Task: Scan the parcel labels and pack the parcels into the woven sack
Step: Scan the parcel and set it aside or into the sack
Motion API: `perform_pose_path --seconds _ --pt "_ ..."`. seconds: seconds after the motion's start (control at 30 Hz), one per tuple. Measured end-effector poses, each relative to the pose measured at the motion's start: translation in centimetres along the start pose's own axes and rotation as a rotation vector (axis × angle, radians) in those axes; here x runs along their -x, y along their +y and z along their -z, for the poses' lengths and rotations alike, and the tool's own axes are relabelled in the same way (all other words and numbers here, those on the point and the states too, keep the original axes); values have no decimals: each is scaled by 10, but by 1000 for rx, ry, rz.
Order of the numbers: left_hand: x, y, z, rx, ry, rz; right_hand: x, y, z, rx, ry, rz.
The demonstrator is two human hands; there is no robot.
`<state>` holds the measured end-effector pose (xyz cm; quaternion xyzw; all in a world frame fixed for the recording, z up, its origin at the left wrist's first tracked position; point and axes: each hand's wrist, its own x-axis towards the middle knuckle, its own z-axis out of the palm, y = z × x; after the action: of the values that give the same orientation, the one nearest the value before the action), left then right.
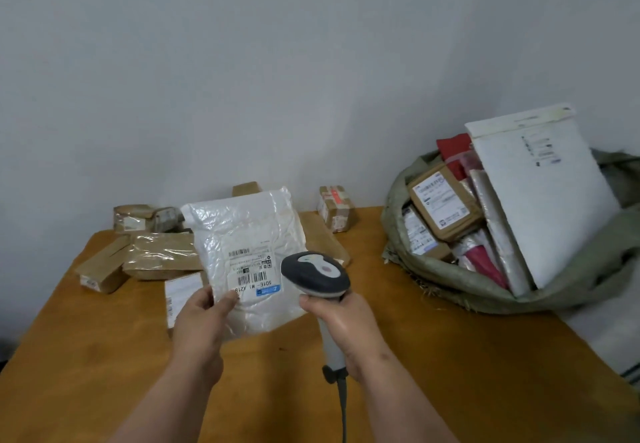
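Head view, left to right. At the far left of the orange-brown surface (450, 356), a cluster of brown taped parcels (138, 255) lies near the back edge, several touching or overlapping one another; a small white-labelled packet (181, 292) lies just in front of them, partly hidden behind the raised parcel. The left hand (199, 321) holds a white plastic mailer (242, 234) upright above the surface, its fingers (204, 299) behind the lower left corner and the thumb pressed onto the front, so that the corner is pinched. The printed label (252, 271) on the mailer faces the camera, upside down, with barcodes visible. Just right of the label, the right hand (346, 328) has its fingers wrapped around the pale handle of a barcode scanner (315, 274), whose dark grey head sits close beside the label's right edge; a grey cable (343, 404) runs down from the handle's base. Behind the scanner, a small taped carton (335, 213) stands alone at the back edge by the wall. At the far right, the green woven sack (519, 290) rests open on the surface, holding brown boxes, red and clear packets, and a large white padded envelope (543, 200) that leans upright and projects above the rim.
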<state>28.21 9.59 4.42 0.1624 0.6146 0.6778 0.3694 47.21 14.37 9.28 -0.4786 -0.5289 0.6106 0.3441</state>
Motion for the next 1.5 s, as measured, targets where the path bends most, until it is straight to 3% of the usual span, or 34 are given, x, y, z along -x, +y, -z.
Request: perform_pose_path --seconds 0.5,0.67,0.8,0.93,1.0,1.23,1.37,1.5 --pt "42 -15 -270 -33 -288 -155 -51 -9 240 -120 377 112" --pt "36 -36 -349 -90 -405 -68 -67 -10 314 -107 452 152" --pt "25 -56 -382 -308 -398 -29 -76 -6 341 -91 402 158" --pt "10 -65 -393 -819 -239 -100 -86 -2 339 -116 311 89" --pt "6 -67 -393 -944 -193 -108 -93 -2 330 -106 302 77" --pt "-8 -73 -381 -295 -311 408 -119 -4 307 -70 240 73" --pt "-15 -69 -375 -256 -188 317 -130 -3 301 -96 268 79" --pt "-11 -46 -374 -166 -212 217 -139 -10 296 -81 242 108"
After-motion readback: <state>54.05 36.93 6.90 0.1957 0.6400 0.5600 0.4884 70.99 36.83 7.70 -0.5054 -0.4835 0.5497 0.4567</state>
